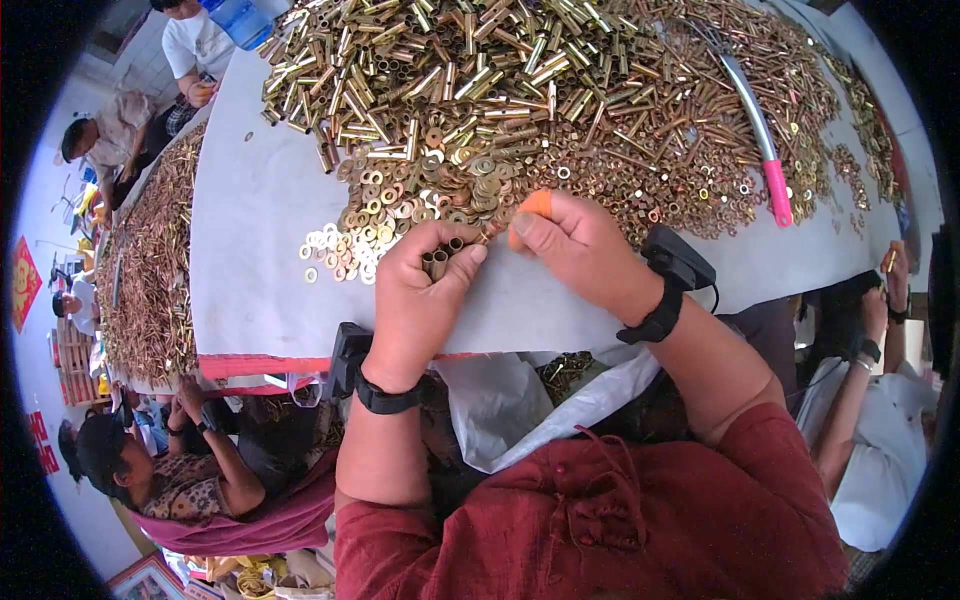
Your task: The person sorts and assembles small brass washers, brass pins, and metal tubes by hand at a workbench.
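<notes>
My left hand (418,300) is closed round several short brass-coloured metal tubes (438,262), whose open ends point up between thumb and fingers. Close beside it, my right hand (575,245) is pinched, with an orange finger cover (533,206) on one finger. A small coppery metal part (492,232) shows between the fingertips of the two hands; its exact kind is too small to tell. Just beyond the hands lie flat washers (385,200) in a loose pile and many small nuts (640,205). Behind them rises a large heap of the same tubes (470,60).
A curved metal tool with a pink handle (777,190) lies on the heap at right. The pale tabletop (265,230) has a red front edge. Below it hangs a white plastic bag (505,415). A neighbouring table holds a heap of metal parts (150,270). Other people sit left and right.
</notes>
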A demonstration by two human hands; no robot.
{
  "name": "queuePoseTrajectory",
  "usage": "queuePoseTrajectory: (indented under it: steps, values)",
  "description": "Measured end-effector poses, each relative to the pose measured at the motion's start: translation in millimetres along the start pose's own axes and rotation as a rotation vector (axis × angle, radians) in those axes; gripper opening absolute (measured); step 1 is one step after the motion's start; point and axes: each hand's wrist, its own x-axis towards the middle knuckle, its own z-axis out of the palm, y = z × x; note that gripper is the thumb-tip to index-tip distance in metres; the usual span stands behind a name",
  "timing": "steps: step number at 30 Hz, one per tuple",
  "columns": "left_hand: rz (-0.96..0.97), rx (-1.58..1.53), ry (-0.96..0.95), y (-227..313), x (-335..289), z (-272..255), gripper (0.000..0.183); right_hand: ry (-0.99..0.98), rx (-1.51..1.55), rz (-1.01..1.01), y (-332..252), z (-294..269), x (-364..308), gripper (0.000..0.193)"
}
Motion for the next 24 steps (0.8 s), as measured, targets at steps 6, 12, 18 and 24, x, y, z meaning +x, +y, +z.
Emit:
queuePoseTrajectory:
  steps: [6,12,18,24]
  values:
    - [-0.001,-0.014,0.002,-0.2,-0.4,0.6,0.011,-0.005,0.127,-0.026,-6.4,-2.5,1.6,0.028]
    - [-0.022,-0.071,0.011,-1.2,0.2,3.2,0.011,-0.054,0.133,0.009,-5.3,-5.9,0.1,0.027]
    - [0.121,0.04,-0.199,4.7,1.4,-6.8,0.013,0.143,-0.33,-0.04,-32.7,-29.1,-3.3,0.02]
    - [-0.009,0.019,-0.284,9.4,-2.6,-3.0,0.023,0.489,-1.189,-0.178,-17.0,-90.7,-13.0,0.016]
